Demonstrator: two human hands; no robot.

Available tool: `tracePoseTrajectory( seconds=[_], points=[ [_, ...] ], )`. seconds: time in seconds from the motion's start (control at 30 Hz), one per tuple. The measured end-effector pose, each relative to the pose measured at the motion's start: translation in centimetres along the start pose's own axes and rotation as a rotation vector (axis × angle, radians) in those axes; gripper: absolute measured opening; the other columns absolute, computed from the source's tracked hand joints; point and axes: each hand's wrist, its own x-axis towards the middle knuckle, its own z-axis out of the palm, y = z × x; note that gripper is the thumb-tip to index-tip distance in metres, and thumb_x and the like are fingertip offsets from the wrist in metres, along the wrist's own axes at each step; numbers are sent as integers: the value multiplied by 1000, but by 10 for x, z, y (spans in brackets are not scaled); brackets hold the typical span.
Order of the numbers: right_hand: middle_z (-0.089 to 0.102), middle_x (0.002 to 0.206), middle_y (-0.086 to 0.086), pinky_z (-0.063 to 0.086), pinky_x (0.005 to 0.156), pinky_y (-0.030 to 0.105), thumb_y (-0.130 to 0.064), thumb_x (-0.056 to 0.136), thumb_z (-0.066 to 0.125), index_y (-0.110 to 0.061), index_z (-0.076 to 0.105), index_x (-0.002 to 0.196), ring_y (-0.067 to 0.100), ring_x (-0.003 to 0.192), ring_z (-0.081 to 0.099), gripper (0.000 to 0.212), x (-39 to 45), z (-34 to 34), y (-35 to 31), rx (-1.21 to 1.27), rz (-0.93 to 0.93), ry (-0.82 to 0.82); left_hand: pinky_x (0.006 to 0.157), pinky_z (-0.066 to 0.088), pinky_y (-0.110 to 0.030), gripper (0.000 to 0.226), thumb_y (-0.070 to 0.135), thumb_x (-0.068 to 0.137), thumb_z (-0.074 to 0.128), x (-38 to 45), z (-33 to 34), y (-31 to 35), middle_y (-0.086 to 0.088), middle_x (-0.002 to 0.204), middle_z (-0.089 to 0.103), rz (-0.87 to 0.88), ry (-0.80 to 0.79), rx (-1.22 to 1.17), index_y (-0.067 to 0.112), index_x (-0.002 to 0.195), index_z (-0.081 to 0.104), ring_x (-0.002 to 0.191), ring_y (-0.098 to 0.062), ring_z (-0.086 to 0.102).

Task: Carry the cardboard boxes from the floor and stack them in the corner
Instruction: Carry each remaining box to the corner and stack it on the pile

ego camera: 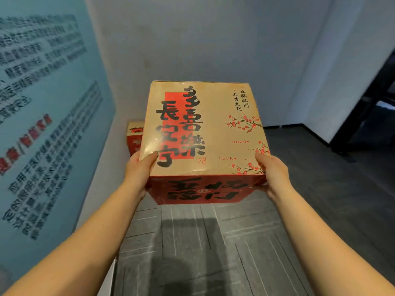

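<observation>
I hold a tan cardboard box (209, 133) with black calligraphy, a red panel and red blossom prints in front of me, off the floor. My left hand (139, 171) grips its near left corner, thumb on the lid and fingers hidden down the side. My right hand (272, 174) grips the near right corner the same way. Behind the box's left edge, in the corner, part of a second box (134, 137) with red sides shows; most of it is hidden.
A blue wall panel (42, 124) with printed text runs along the left. White walls (192, 39) meet in the corner ahead. Dark grey carpet tiles (203, 253) cover the floor. A dark doorway (372, 116) opens at the right.
</observation>
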Motion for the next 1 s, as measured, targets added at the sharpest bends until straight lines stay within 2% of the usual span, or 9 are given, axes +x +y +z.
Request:
tracePoseTrajectory(
  seconds=[0.17,0.27,0.4,0.47,0.6,0.73,0.83,0.93,1.0],
  points=[
    [61,84,-1,49,66,34,-20,92,53,-15,51,106,15,72,57,15,56,59,-9,-40,18,-90,49,38,-24,26,20,94,50,52,-7,13,4,72,54,-22,74,-41,21,119,52,61,-11,49],
    [61,84,-1,49,66,34,-19,92,53,-14,51,107,15,71,57,16,101,94,-15,-52,30,-141,50,36,-26,28,19,94,49,93,0,21,4,72,53,-13,122,-53,17,122,52,60,-11,47],
    [59,83,-2,50,79,44,-17,93,52,-14,51,104,13,71,56,12,176,143,-29,-64,45,-216,53,37,-26,29,18,96,46,163,19,36,4,75,54,-37,179,-70,14,124,50,56,-10,55],
    [59,82,-2,48,85,46,-16,93,51,-15,54,95,13,71,55,4,218,167,-39,-80,50,-252,53,37,-26,32,19,96,47,201,33,46,4,76,55,-45,206,-80,13,127,50,61,-10,53],
    [60,84,-1,48,86,45,-16,93,52,-18,53,86,13,72,56,7,298,211,-56,-93,75,-320,54,38,-25,32,18,96,46,271,60,67,4,76,54,-56,267,-92,14,127,49,65,-9,49],
    [60,84,0,50,77,40,-18,93,52,-20,53,81,13,72,56,12,362,254,-67,-126,100,-384,54,37,-26,31,18,96,46,332,75,79,4,76,55,-64,326,-102,15,127,49,65,-9,49],
    [60,85,1,48,82,42,-18,92,52,-19,54,84,13,72,56,9,402,284,-68,-148,107,-403,54,37,-26,32,17,96,46,377,82,82,4,76,54,-82,355,-111,14,127,49,65,-9,48],
    [59,83,0,48,87,45,-18,92,52,-14,54,95,13,71,55,5,442,317,-67,-190,110,-409,54,39,-28,28,17,96,46,426,86,85,4,75,55,-101,357,-128,19,124,50,64,-10,50],
    [59,81,0,48,88,46,-17,93,51,-16,54,87,13,70,55,7,467,344,-67,-210,112,-411,54,39,-27,22,18,96,46,463,85,86,4,75,55,-110,359,-127,21,117,50,59,-12,55]
  ],
)
